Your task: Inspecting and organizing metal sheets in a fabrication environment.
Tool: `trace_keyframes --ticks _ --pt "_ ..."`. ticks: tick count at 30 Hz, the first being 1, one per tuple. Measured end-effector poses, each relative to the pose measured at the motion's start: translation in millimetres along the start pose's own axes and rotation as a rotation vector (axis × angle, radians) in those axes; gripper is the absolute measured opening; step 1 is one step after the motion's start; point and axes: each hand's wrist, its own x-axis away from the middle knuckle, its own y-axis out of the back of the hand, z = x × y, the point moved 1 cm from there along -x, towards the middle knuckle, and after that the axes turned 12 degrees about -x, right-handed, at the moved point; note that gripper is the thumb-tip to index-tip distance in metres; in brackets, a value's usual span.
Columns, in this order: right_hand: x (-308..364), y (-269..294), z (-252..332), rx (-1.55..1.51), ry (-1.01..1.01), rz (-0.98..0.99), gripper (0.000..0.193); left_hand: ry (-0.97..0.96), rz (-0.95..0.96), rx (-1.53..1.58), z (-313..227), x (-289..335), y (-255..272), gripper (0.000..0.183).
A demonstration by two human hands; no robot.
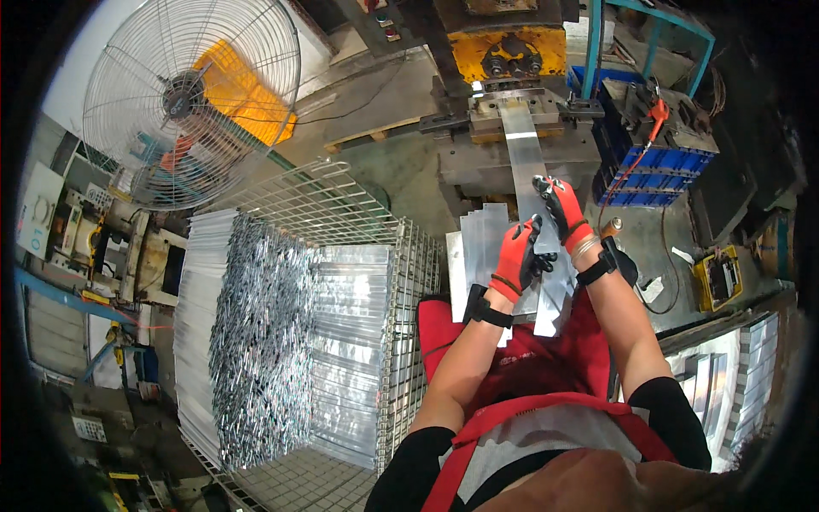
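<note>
A long flat metal strip (525, 158) reaches toward me from the die of a press (509, 53). My right hand (563, 209), in a red and black glove, has its fingers curled on the strip's right edge. Nearer to me, my left hand (516, 256), gloved alike, is closed with its fingertips at the strip's left edge close to the near end. Beneath and beside my hands lie loose metal strips (485, 239), fanned unevenly, and further strips (554, 299) rest by my lap. Part of the held strip's near end is hidden by my hands.
On the left, a wire mesh cage (409, 282) holds densely stacked metal strips (264, 333). A large fan (183, 94) stands beyond it. Blue crates (653, 175) with a red-handled tool (658, 113) are right of the press. A yellow bin (719, 277) sits far right.
</note>
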Motion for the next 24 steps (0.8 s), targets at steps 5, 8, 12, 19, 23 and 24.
trace_keyframes --ticks 5,8,12,19,23,24 --pt "-4 -2 -4 -0.070 -0.025 -0.031 0.018 -0.086 0.032 -0.019 11 -11 12 0.021" --pt "1 -9 2 -0.035 0.050 -0.049 0.021 -0.057 0.002 0.008 8 -7 6 0.020" --pt "4 -10 8 -0.034 0.050 -0.066 0.020 -0.001 -0.021 0.004 -3 2 -5 0.019" --pt "1 -11 1 -0.064 0.005 -0.058 0.019 -0.044 -0.067 -0.005 26 -18 20 0.020" --pt "2 -11 4 -0.097 0.029 -0.026 0.021 -0.038 0.070 -0.038 23 -18 25 0.020" --pt "3 -9 7 0.020 0.078 -0.023 0.022 -0.022 0.107 0.058 16 -12 18 0.021"
